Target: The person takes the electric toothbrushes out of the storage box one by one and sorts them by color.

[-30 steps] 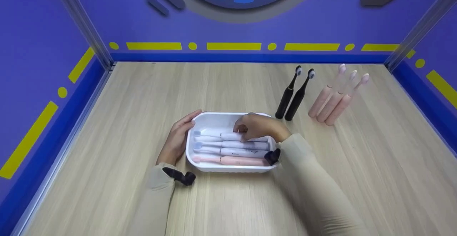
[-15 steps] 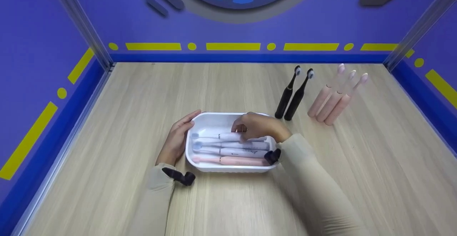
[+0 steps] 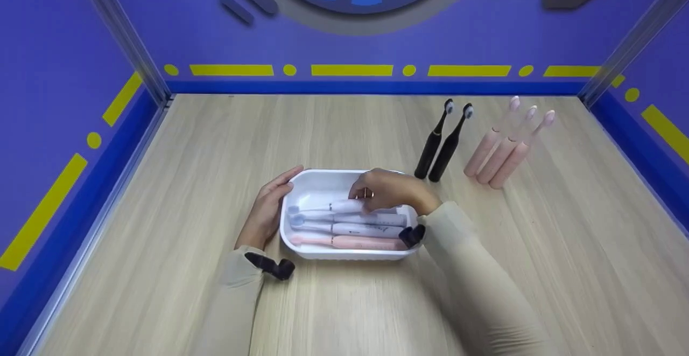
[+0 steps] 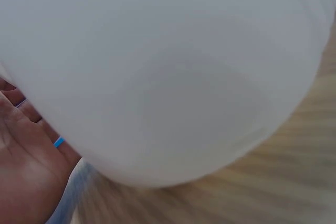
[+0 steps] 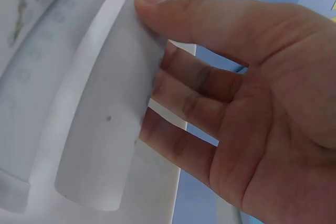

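A white plastic container (image 3: 317,255) stands on the table with several electric toothbrushes lying in it. My left hand (image 3: 266,210) rests against the container's left end, its fingers along the outer wall and its thumb at the rim. In the container, my right hand (image 3: 387,189) pinches the handle of a white electric toothbrush (image 3: 344,206); the right wrist view shows the thumb on top of that handle (image 5: 105,114) and the fingers at its far side. Nearer me lie two more white toothbrushes (image 3: 366,230) and a pink toothbrush (image 3: 366,243).
Two black electric toothbrushes (image 3: 444,154) stand upright behind the container to the right. Farther right, three pink electric toothbrushes (image 3: 501,161) stand upright in a row. Blue-purple panels (image 3: 344,49) border the wooden table (image 3: 231,130) at the back and sides.
The white toothbrush in my right hand has shifted slightly left, and its brush end has swung toward me, nearer the neighbouring toothbrush. My left hand and the container stay put.
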{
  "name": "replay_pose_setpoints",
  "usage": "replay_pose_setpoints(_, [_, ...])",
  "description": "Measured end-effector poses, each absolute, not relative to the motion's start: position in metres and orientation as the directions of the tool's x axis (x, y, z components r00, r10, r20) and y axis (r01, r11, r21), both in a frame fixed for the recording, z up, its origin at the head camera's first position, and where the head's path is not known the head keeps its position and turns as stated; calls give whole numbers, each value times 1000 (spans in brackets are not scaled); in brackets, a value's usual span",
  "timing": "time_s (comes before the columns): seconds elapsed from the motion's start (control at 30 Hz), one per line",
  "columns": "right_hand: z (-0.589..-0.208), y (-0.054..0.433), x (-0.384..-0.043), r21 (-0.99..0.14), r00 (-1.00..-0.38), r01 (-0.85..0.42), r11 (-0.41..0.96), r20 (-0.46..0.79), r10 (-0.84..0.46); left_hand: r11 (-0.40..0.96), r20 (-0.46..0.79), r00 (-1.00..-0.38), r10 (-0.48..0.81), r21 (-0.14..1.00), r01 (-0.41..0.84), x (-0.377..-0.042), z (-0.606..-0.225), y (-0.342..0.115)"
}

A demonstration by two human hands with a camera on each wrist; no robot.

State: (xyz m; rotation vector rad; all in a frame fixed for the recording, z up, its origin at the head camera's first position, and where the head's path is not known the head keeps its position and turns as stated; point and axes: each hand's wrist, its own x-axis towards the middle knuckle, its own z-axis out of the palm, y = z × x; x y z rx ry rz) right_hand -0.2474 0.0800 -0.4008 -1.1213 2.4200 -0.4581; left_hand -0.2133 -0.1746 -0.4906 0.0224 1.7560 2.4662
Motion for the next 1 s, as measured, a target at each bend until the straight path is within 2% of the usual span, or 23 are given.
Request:
replay_pose_setpoints(0.2, [-399, 81, -248, -476, -579, -629, 615, -242, -779, -315, -45, -994, 95, 946, -73, -213, -490, -174])
replay_pose_setpoints(0.5, [-393, 84, -246, -501, -564, -655, 566, -175, -807, -317, -45, -994, 100, 946, -74, -214, -490, -174])
replay_pose_setpoints(0.83, [-385, 95, -243, -518, -630, -623, 587, -112, -768, -316, -62, -994, 87, 945, -86, -215, -489, -174])
replay_pose_setpoints(1.0, [-384, 101, -243, -530, -640, -622, 577, -81, -764, -298, -63, -995, 78, 951, -84, -214, -489, -174])
